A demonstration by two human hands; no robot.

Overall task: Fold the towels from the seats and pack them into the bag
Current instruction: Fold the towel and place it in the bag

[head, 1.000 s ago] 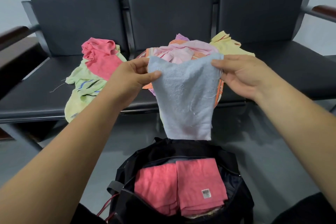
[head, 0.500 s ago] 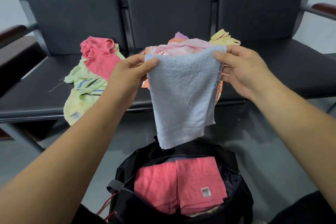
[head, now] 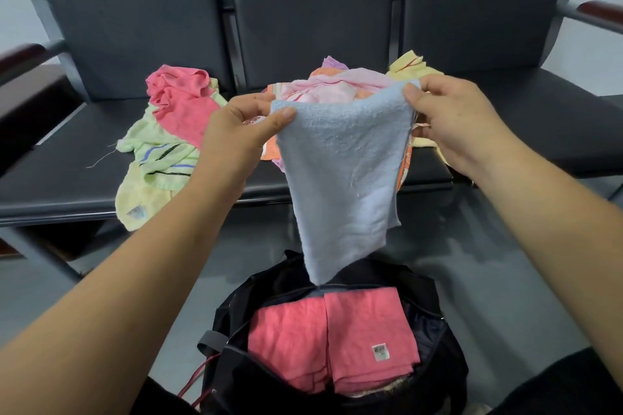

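A light blue towel hangs in the air in front of the seats, its lower corner just above the bag. My left hand pinches its upper left corner and my right hand pinches its upper right corner. Below, an open black bag stands on the floor with a folded pink towel on top inside. On the left seat lie a crumpled pink towel and a pale yellow-green striped towel. Behind the blue towel is a heap of pink, orange and yellow towels.
A row of dark padded seats with armrests at both ends fills the background. The right seat holds nothing. Grey floor surrounds the bag.
The blue towel's lower edge has swung and twisted, so it now tapers to a point above the bag. Both hands keep their corners and have shifted only slightly.
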